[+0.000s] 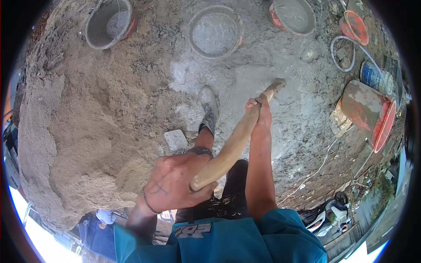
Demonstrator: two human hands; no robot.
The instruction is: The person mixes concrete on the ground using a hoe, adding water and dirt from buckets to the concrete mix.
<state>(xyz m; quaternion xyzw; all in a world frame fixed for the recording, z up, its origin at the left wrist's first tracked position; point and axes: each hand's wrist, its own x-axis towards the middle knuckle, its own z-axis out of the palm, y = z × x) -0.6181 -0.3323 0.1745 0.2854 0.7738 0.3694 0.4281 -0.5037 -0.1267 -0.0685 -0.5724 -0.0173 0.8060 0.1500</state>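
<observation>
A long wooden-handled hoe slants across the head view, its handle running up from my lap to the wet ground. My left hand, with a bead bracelet on the wrist, is closed around the near end of the handle. Higher up, my right hand wraps the handle close to the tool's head. The flat blade, coated in grey, lies against wet cement mix, and its edges blend into the mud. A cement-smeared boot of mine stands left of the handle.
Tubs of grey mix, including a round one, line the far side. A sand pile covers the left. On the right are a tipped red bucket, a blue can and a hose. A motorbike stands behind.
</observation>
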